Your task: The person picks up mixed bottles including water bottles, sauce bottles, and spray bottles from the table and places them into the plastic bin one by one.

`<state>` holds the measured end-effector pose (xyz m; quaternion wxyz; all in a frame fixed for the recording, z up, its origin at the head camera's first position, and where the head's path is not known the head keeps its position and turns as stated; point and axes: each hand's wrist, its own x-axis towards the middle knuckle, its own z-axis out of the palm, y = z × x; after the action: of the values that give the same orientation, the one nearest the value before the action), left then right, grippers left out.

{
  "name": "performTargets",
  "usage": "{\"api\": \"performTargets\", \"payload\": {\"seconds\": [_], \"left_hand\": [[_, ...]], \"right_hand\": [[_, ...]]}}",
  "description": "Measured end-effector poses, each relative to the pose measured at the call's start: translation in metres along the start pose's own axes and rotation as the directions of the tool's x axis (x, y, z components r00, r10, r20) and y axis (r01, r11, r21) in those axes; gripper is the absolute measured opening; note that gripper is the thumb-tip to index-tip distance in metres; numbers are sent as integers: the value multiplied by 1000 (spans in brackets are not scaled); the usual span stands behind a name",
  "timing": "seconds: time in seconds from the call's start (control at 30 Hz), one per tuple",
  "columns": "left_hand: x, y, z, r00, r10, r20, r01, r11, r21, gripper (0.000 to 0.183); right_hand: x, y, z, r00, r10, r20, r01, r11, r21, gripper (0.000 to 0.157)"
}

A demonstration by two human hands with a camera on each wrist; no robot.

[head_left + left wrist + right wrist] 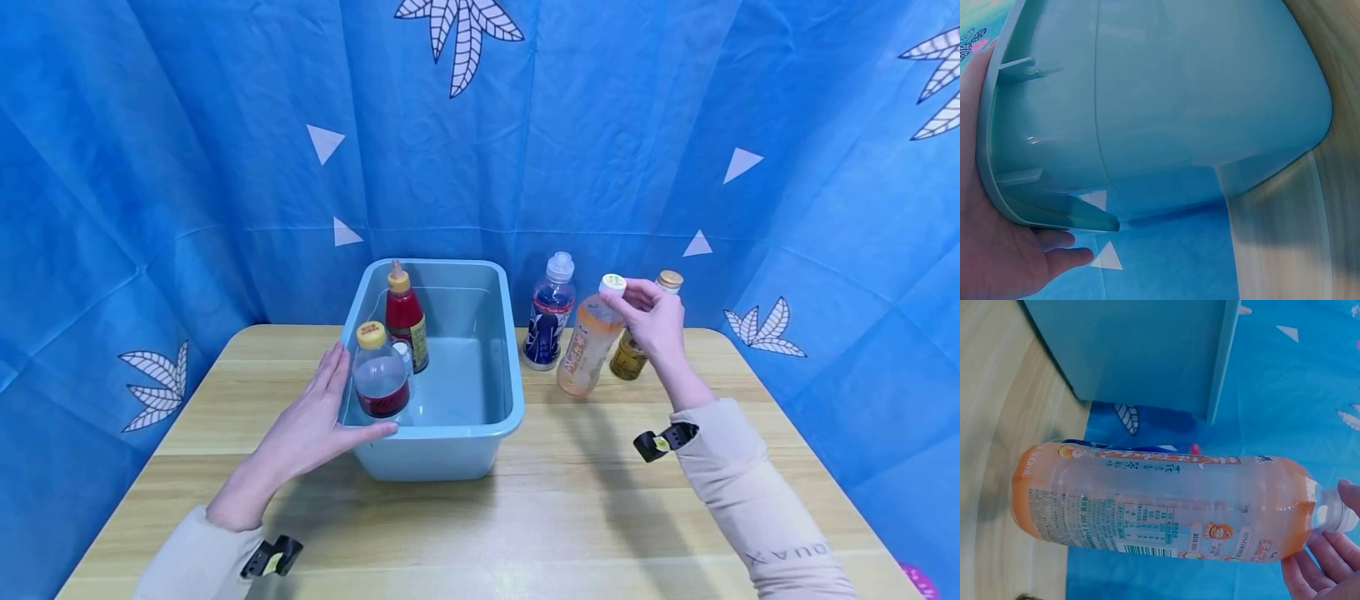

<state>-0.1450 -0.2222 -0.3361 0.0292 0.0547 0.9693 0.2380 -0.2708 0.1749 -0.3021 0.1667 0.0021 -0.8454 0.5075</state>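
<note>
My right hand (656, 317) pinches the white-capped neck of a clear plastic drink bottle (1160, 503) with an orange label. In the head view the bottle leans, top to the right; I cannot tell whether its base touches the table. My left hand (318, 417) rests at the near left corner of a light blue plastic bin (442, 454), fingers straight along the side, thumb on the front rim. Inside the bin stand a yellow-capped bottle (382, 379) with a dark red label, a red sauce bottle (405, 312) and a small white-capped bottle (403, 352), partly hidden.
A dark blue bottle (549, 312) with a clear cap stands right of the bin. Behind my right hand is a bottle with a gold cap (669, 280) and yellow-brown contents. Blue patterned cloth (615, 125) hangs round the wooden table (562, 525).
</note>
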Motion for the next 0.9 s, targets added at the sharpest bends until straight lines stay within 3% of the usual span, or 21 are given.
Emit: {"api": "performTargets", "payload": {"seconds": [0.4, 0.9], "left_hand": [[-1, 1, -1, 1000, -4, 2, 4, 1000, -9, 120], [0, 2, -1, 1000, -5, 5, 5, 1000, -12, 120]], "right_hand": [[-8, -23, -4, 998, -51, 37, 51, 999, 11, 51], [-5, -57, -9, 991, -128, 39, 126, 991, 48, 45]]}}
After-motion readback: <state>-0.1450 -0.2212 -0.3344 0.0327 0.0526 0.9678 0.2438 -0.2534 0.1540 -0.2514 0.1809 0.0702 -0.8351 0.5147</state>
